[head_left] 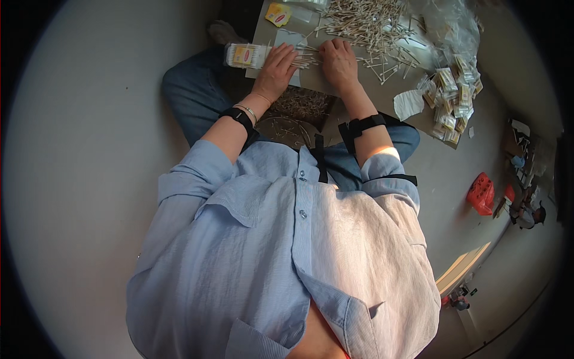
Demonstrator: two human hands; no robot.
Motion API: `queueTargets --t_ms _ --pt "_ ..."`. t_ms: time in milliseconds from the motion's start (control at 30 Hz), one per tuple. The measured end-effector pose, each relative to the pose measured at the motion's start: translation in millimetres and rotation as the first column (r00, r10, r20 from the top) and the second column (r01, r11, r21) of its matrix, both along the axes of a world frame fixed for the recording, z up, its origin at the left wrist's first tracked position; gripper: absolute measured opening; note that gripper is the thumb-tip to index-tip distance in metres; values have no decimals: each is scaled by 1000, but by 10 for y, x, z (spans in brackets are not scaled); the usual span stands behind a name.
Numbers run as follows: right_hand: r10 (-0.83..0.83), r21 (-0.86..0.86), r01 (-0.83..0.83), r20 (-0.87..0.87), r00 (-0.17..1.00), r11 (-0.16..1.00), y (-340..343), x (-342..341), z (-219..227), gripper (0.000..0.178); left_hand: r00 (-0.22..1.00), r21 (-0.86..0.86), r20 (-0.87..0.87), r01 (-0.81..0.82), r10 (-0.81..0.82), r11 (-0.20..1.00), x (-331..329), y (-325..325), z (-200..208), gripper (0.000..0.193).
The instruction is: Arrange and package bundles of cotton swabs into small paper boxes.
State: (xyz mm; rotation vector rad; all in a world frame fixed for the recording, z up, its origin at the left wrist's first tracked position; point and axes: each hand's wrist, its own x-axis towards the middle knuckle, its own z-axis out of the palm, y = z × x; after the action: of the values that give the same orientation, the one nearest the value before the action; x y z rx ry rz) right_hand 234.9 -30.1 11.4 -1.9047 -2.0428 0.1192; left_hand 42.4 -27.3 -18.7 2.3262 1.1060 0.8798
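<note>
My left hand (277, 73) lies with fingers stretched out over a row of cotton swabs (306, 61) at the table's near edge. Beside its fingertips and wrist side sits a clear packet of cotton swabs (243, 55) with a yellow label. My right hand (339, 64) is closed, its fingers curled down at the right ends of the swabs; a few sticks run up to its thumb. What its fingertips grip is partly hidden. Beneath the left hand's fingers, a pale blue-grey sheet (289, 37) lies on the table (263, 33).
A large heap of loose cotton swabs (371, 21) covers the far part of the table. Clear plastic bags (445, 30) and several filled packets (448, 102) lie at right, near a crumpled white paper (409, 105). Below the edge stands a box of swabs (302, 103). A red bag (480, 194) rests on the floor.
</note>
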Motion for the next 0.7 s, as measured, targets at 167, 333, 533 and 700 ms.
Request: queueTargets --t_ms 167,333,533,700 --pt "-4 -56 -2 -106 994 998 15 -199 25 12 1000 -3 -21 5 -5 1000 -5 5 7 43" --pt "-309 -36 307 -169 936 951 215 -304 56 30 998 20 -59 24 -22 1000 -4 14 -18 40" --pt "-503 -153 484 -134 854 862 385 -382 0 38 999 5 -44 23 -22 1000 6 13 -16 37" --pt "-462 -298 381 -284 840 875 380 -186 -56 27 1000 11 -20 11 -11 1000 -7 14 -5 37"
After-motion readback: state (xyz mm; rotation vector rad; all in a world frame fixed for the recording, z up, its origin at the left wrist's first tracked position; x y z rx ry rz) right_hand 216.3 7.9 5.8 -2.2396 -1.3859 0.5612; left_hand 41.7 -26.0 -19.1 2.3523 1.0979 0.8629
